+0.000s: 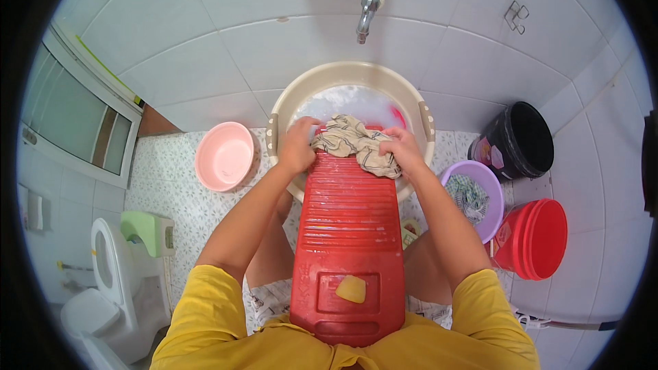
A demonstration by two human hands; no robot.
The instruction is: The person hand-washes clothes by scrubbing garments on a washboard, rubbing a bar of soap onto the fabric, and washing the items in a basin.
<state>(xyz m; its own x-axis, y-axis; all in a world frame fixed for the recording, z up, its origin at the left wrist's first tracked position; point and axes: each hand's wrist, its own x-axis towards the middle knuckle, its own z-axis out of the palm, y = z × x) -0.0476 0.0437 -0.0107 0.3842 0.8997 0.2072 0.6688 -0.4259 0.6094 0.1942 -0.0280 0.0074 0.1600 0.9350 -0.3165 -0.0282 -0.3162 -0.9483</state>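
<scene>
A wet beige cloth with dark stripes (354,139) lies bunched across the upper end of a red plastic washboard (349,205). My right hand (405,150) grips the cloth's right end between thumb and fingers. At the cloth's left end, by the board's edge, is my left hand (298,145), its thumb and fingers curved; whether it grips the cloth is unclear. The board slopes from my lap into a large beige basin (354,68) of sudsy water (344,100). A yellow piece of soap (351,289) rests in the board's lower recess. Something pink shows in the water at right.
A chrome tap (367,15) juts from the tiled wall above the basin. A pink basin (224,156) stands on the floor at left. To the right are a purple basin (493,205) holding cloth (467,198), a black bucket (488,149) and a red bucket (529,239).
</scene>
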